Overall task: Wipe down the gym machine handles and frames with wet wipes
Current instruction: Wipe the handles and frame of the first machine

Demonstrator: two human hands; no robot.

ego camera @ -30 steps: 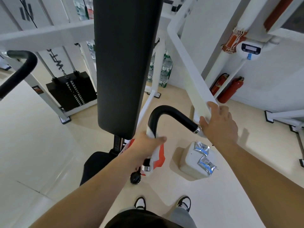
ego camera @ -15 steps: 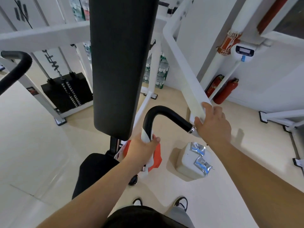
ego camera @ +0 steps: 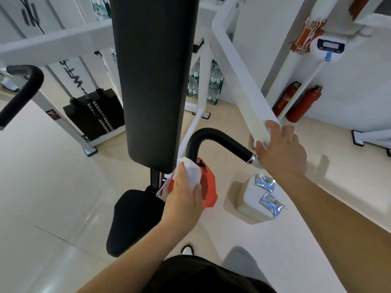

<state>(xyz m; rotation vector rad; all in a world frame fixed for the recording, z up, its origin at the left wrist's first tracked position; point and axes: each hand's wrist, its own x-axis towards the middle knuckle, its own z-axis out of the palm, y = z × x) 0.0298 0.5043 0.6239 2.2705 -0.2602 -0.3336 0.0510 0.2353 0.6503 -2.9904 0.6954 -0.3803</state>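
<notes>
A curved black handle [ego camera: 220, 140] bends down from the end of a white frame arm [ego camera: 241, 85]. My left hand [ego camera: 186, 193] grips a white wet wipe [ego camera: 193, 172] wrapped around the lower, vertical part of that handle. My right hand [ego camera: 281, 149] holds the end of the white arm just above the handle's chrome collar [ego camera: 251, 158], fingers curled over the arm's edge. The handle's bottom end is hidden behind my left hand.
A tall black back pad [ego camera: 154, 81] stands left of the handle, with a black seat [ego camera: 135, 218] below. An orange-red pack [ego camera: 208, 191] and a white box with foil sachets [ego camera: 258, 195] are on the floor. Weight stack [ego camera: 95, 115], second handle [ego camera: 21, 92], fire extinguishers [ego camera: 302, 104].
My left hand with the wipe has slid a little up the vertical part of the handle. My right hand stays on the arm's end. The view has shifted slightly.
</notes>
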